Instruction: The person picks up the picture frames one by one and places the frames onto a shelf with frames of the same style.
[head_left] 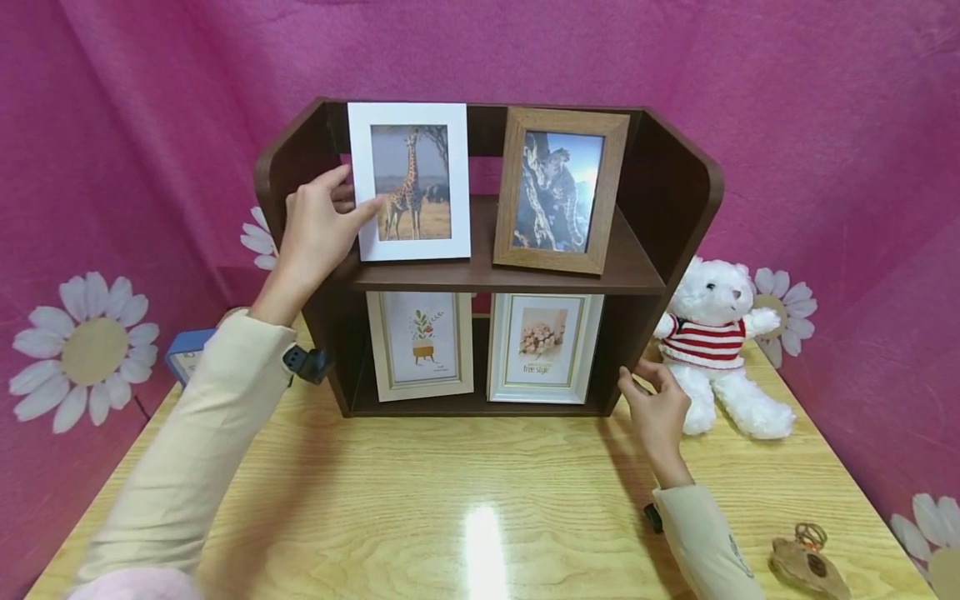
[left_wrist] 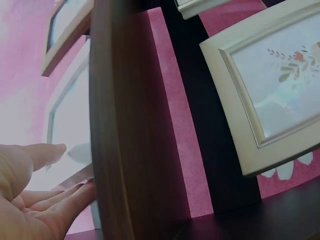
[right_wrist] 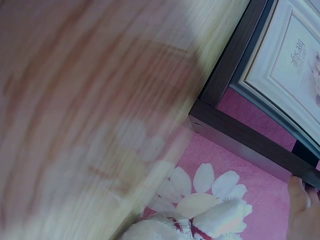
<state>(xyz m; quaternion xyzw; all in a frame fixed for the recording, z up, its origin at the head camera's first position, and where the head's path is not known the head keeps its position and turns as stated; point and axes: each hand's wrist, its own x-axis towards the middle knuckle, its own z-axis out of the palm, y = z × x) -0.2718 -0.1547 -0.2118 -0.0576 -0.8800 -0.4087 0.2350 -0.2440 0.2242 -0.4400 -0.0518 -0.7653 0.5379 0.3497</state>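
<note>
A dark brown two-tier shelf holds several picture frames. On its upper tier, my left hand grips the left edge of a white picture frame with a giraffe photo. The thumb is at its front and the other fingers are at its side, partly hidden. To the right leans a brown wooden frame with a leopard picture. Below stand a cream frame with a plant print and a white frame with a flower print. My right hand holds the shelf's right side panel near the bottom.
Right of the shelf sits a white teddy bear in a striped sweater. A brown item with a coiled cord lies near the table's right edge. A blue object stands at the left, partly behind my sleeve. Pink curtain surrounds the wooden table.
</note>
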